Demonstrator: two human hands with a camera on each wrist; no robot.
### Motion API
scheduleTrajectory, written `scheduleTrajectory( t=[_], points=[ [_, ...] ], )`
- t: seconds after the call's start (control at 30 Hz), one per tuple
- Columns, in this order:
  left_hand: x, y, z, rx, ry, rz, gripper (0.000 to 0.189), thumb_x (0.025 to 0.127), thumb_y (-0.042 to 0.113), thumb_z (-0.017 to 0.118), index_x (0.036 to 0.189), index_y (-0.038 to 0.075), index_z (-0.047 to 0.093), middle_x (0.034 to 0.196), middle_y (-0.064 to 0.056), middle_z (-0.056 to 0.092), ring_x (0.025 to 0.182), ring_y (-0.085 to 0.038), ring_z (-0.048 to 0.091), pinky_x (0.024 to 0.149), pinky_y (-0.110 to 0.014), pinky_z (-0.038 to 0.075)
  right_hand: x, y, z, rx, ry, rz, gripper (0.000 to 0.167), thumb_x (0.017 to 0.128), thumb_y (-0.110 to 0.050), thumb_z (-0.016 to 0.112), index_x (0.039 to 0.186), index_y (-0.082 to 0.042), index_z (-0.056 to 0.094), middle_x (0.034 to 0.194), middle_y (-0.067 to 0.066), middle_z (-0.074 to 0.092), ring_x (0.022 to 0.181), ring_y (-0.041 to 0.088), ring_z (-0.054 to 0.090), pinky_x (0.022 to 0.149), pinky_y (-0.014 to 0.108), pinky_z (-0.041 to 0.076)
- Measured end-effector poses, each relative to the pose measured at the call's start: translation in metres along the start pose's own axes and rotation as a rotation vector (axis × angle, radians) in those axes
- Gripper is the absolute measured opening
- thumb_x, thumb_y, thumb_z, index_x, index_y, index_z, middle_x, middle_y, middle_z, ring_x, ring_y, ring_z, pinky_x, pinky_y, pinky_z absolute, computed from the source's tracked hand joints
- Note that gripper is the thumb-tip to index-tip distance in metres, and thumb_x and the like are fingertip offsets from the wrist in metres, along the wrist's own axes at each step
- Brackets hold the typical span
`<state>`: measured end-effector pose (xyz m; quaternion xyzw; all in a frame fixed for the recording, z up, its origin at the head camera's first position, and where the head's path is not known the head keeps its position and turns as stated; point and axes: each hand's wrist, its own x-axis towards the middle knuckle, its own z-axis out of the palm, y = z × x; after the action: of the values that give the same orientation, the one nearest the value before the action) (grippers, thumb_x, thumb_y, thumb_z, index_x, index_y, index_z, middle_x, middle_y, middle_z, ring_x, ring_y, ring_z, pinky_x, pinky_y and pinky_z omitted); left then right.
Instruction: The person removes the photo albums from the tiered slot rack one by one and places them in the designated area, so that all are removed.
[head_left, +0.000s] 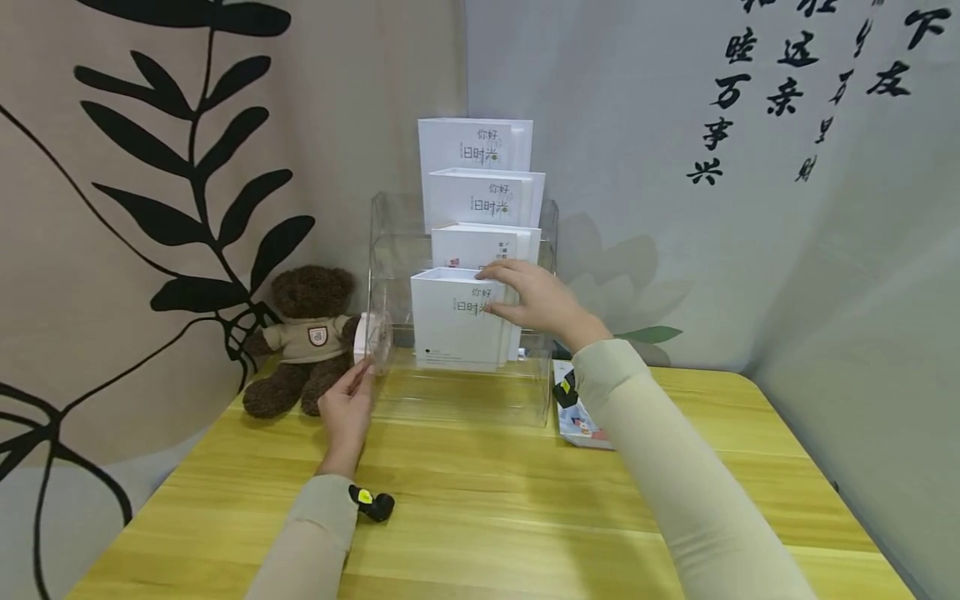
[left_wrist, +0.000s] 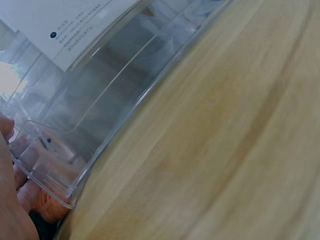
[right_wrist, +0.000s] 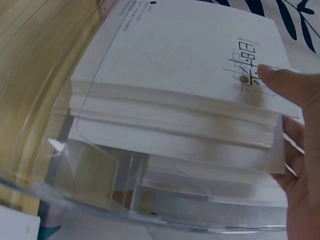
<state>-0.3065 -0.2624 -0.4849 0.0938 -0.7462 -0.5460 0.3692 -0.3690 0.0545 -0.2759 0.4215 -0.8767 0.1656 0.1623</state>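
In a clear acrylic tiered rack [head_left: 461, 410] stand several white books with printed characters. My right hand [head_left: 540, 300] grips the frontmost white book [head_left: 453, 321] at its upper right edge. In the right wrist view, the thumb [right_wrist: 285, 85] lies on the cover while other fingers go behind, partly hidden; how many books they enclose I cannot tell. My left hand [head_left: 348, 412] touches the rack's lower left side, its fingers extended. Through the clear side panel [left_wrist: 55, 155] in the left wrist view, some of those fingers show.
Left of the rack sits a brown teddy bear [head_left: 303, 346] in a beige shirt. A flat, colourful printed item [head_left: 583, 425] lies to its right, partly behind my sleeve. Rows of white books [head_left: 483, 196] rise behind the front one. Cloth-covered walls [head_left: 600, 83] stand behind the wooden table [head_left: 465, 517].
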Motion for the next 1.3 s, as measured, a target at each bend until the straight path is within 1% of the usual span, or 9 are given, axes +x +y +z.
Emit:
scheduleTrajectory(
  t=[0.17, 0.27, 0.37, 0.43, 0.5, 0.67, 0.83, 1.1, 1.3],
  points=[
    [-0.001, 0.001, 0.0, 0.035, -0.002, -0.022, 0.029, 0.096, 0.037, 0.07, 0.122, 0.024, 0.076, 0.113, -0.001, 0.075, 0.098, -0.019, 0.072, 0.067, -0.007, 0.05, 0.005, 0.004, 0.009, 0.06, -0.008, 0.085, 0.046, 0.093, -0.038, 0.074, 0.137, -0.026, 0.066, 0.135, 0.002, 0.064, 0.125, 0.024, 0.057, 0.104, 0.044, 0.046],
    [0.0, 0.001, -0.001, 0.049, -0.002, -0.015, 0.03, 0.095, 0.038, 0.071, 0.121, 0.025, 0.076, 0.112, 0.0, 0.075, 0.096, -0.018, 0.072, 0.067, -0.007, 0.049, 0.006, 0.006, 0.011, 0.181, -0.021, 0.16, 0.045, 0.088, -0.04, 0.079, 0.132, -0.034, 0.068, 0.128, 0.0, 0.068, 0.115, 0.019, 0.063, 0.094, 0.04, 0.051],
    [0.0, 0.002, -0.001, 0.031, 0.008, 0.001, 0.029, 0.095, 0.037, 0.072, 0.12, 0.024, 0.076, 0.111, 0.0, 0.075, 0.096, -0.017, 0.072, 0.068, -0.008, 0.05, 0.005, 0.008, 0.01, 0.288, -0.032, 0.192, 0.044, 0.085, -0.04, 0.082, 0.127, -0.039, 0.07, 0.123, -0.002, 0.071, 0.108, 0.014, 0.065, 0.086, 0.037, 0.053],
    [0.0, 0.002, 0.0, 0.016, 0.014, 0.005, 0.028, 0.095, 0.035, 0.072, 0.12, 0.024, 0.076, 0.111, 0.0, 0.075, 0.096, -0.017, 0.072, 0.068, -0.008, 0.05, 0.004, 0.009, 0.009, 0.312, -0.042, 0.182, 0.043, 0.084, -0.041, 0.082, 0.126, -0.041, 0.07, 0.122, -0.003, 0.072, 0.106, 0.012, 0.064, 0.084, 0.036, 0.053],
    [0.0, 0.001, 0.0, 0.002, 0.015, 0.002, 0.028, 0.095, 0.034, 0.072, 0.12, 0.024, 0.076, 0.111, 0.0, 0.075, 0.097, -0.016, 0.072, 0.069, -0.009, 0.051, 0.003, 0.01, 0.009, 0.317, -0.047, 0.161, 0.044, 0.084, -0.042, 0.082, 0.126, -0.042, 0.069, 0.123, -0.004, 0.071, 0.11, 0.011, 0.063, 0.087, 0.035, 0.052],
    [-0.001, 0.001, 0.001, 0.002, 0.008, -0.006, 0.028, 0.095, 0.036, 0.071, 0.121, 0.024, 0.076, 0.113, 0.0, 0.075, 0.098, -0.013, 0.072, 0.069, -0.009, 0.052, -0.001, 0.01, 0.012, 0.307, -0.036, 0.126, 0.044, 0.087, -0.04, 0.08, 0.129, -0.04, 0.068, 0.124, -0.005, 0.071, 0.111, 0.012, 0.063, 0.088, 0.035, 0.053],
    [-0.001, 0.001, 0.001, 0.003, 0.003, -0.001, 0.027, 0.096, 0.035, 0.071, 0.121, 0.025, 0.076, 0.114, 0.001, 0.074, 0.099, -0.013, 0.072, 0.07, -0.009, 0.052, -0.007, 0.006, 0.017, 0.309, 0.023, 0.115, 0.041, 0.087, -0.033, 0.081, 0.127, -0.036, 0.07, 0.119, -0.002, 0.073, 0.11, 0.015, 0.066, 0.087, 0.034, 0.056],
    [0.0, 0.0, 0.001, 0.003, 0.017, 0.004, 0.027, 0.095, 0.033, 0.073, 0.119, 0.023, 0.077, 0.111, 0.0, 0.075, 0.094, -0.006, 0.071, 0.068, -0.009, 0.052, -0.015, -0.001, 0.024, 0.255, 0.157, -0.07, 0.038, 0.088, -0.022, 0.081, 0.125, -0.023, 0.073, 0.126, 0.006, 0.068, 0.118, 0.022, 0.065, 0.1, 0.036, 0.051],
    [0.0, 0.0, 0.001, -0.002, 0.015, 0.009, 0.026, 0.094, 0.032, 0.073, 0.119, 0.022, 0.077, 0.11, -0.001, 0.075, 0.091, -0.003, 0.07, 0.068, -0.009, 0.051, -0.02, -0.005, 0.027, 0.233, 0.204, -0.115, 0.037, 0.086, -0.019, 0.082, 0.123, -0.022, 0.075, 0.122, 0.006, 0.07, 0.114, 0.021, 0.067, 0.097, 0.035, 0.053]
  ],
)
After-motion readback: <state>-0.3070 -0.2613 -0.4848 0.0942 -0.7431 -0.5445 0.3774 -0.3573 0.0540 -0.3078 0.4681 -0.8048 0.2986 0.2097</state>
